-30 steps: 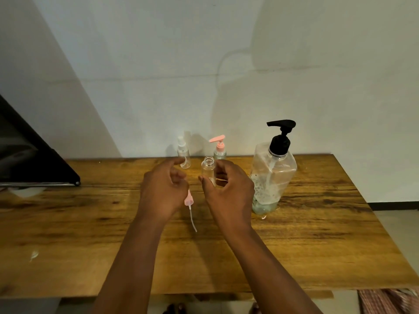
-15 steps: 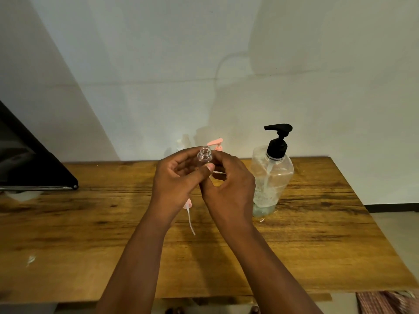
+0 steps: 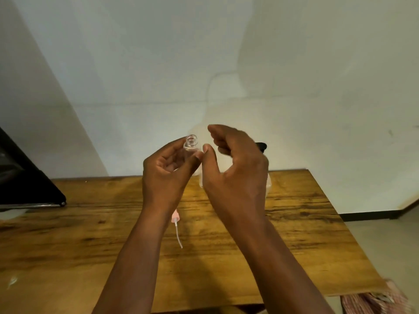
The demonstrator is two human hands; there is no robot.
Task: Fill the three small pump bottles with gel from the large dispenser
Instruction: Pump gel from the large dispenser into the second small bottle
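With its pink pump top (image 3: 175,217) lying on the wooden table (image 3: 294,223), the left hand (image 3: 166,177) grips the uncapped small clear bottle (image 3: 191,143) upright while the empty, loosely curled right hand (image 3: 235,168) hangs beside it, so filling seems next: bring the bottle mouth under the large dispenser's black spout (image 3: 261,146) and press

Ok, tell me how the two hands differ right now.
The left hand grips the small open bottle, fingers curled round its body; the right hand holds nothing. The left hand's palm faces the camera, while the right hand shows its back, with its fingers loosely curled. The right hand hides most of the large dispenser; the left hides none of it. Both are raised above the table, close together.
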